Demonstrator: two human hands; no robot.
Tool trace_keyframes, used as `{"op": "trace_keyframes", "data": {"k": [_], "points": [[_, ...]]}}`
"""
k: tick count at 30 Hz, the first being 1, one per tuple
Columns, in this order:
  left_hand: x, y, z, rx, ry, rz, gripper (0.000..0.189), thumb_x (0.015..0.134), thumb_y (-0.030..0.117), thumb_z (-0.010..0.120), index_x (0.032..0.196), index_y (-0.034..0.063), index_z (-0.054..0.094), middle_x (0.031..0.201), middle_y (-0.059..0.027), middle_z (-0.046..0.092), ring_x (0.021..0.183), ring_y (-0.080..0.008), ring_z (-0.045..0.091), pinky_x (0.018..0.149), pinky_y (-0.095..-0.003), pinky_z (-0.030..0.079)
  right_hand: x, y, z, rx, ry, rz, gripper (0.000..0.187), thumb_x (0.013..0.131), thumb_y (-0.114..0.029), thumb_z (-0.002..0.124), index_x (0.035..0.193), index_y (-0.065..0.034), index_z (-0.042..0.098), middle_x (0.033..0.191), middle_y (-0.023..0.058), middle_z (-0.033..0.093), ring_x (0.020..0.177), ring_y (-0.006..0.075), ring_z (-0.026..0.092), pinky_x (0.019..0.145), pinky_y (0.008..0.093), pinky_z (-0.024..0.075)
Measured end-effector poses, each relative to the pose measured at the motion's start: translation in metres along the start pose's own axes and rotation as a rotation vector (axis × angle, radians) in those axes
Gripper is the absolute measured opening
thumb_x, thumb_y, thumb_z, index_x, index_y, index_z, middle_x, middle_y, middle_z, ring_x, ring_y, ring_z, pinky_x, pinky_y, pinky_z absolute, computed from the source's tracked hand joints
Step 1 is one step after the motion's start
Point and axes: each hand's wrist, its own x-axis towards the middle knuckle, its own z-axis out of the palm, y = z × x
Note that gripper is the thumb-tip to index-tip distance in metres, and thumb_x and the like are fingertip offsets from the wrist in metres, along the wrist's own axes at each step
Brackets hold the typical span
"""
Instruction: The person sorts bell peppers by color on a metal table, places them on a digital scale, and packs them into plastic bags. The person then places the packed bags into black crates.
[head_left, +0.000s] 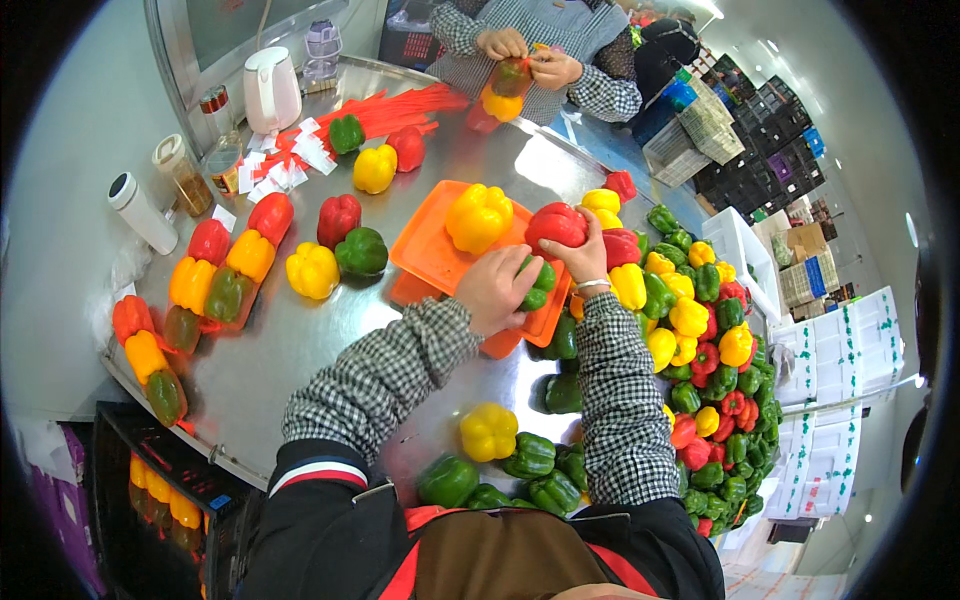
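My left hand (493, 289) is closed around a green bell pepper (537, 286) at the right part of an orange plastic tray (424, 244). Just to its right, my right hand (581, 251) grips a red bell pepper (556, 227) over the tray's edge. A yellow bell pepper (478, 218) lies in the tray's far part. Left of the tray, a red pepper (339, 220), a yellow pepper (312, 271) and a green pepper (361, 251) sit together on the metal table (315, 375). Several netted sets of red, yellow and green peppers (251, 255) lie at the left.
A large heap of mixed bell peppers (690, 319) is at the right. Red net sleeves (390, 106) and white labels (311, 150) lie at the far left, near bottles and a white kettle (271, 90). Across the table a person (525, 67) holds netted peppers. A black crate (150, 465) stands lower left.
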Motion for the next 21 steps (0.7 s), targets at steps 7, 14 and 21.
{"op": "trace_keyframes", "data": {"k": [7,14,21], "points": [[-0.03,-0.016,-0.028,-0.081,0.052,-0.461,0.118,0.054,0.028,0.09,0.149,0.0089,0.022,0.149,-0.028,0.016,0.135,-0.0447,0.029,0.108,-0.0484,0.035,0.001,0.005,0.028,0.359,-0.351,0.137,0.065,0.085,-0.028,0.072,0.139,-0.0096,0.041,0.123,0.0094,0.055,0.112,0.0189,0.055,0.093,0.0315,0.0479],[-0.028,-0.068,-0.04,-0.194,-0.119,-0.446,0.156,0.041,0.036,0.095,0.15,0.009,-0.014,0.152,-0.0335,-0.003,0.143,-0.0485,0.003,0.116,-0.0521,0.018,0.016,-0.021,0.005,0.411,-0.489,0.544,0.061,0.093,-0.044,0.06,0.142,-0.0144,0.039,0.132,0.0088,0.049,0.117,0.0221,0.053,0.081,0.0405,0.056],[-0.018,-0.079,-0.035,-0.287,-0.162,-0.404,0.146,0.044,0.04,0.093,0.152,0.0101,-0.001,0.148,-0.0349,0.008,0.135,-0.0516,0.024,0.111,-0.0497,0.031,0.022,-0.055,0.018,0.062,-0.586,0.31,0.061,0.085,-0.041,0.072,0.131,-0.0073,0.048,0.115,0.0112,0.058,0.101,0.0204,0.061,0.066,0.0311,0.0589]]}}
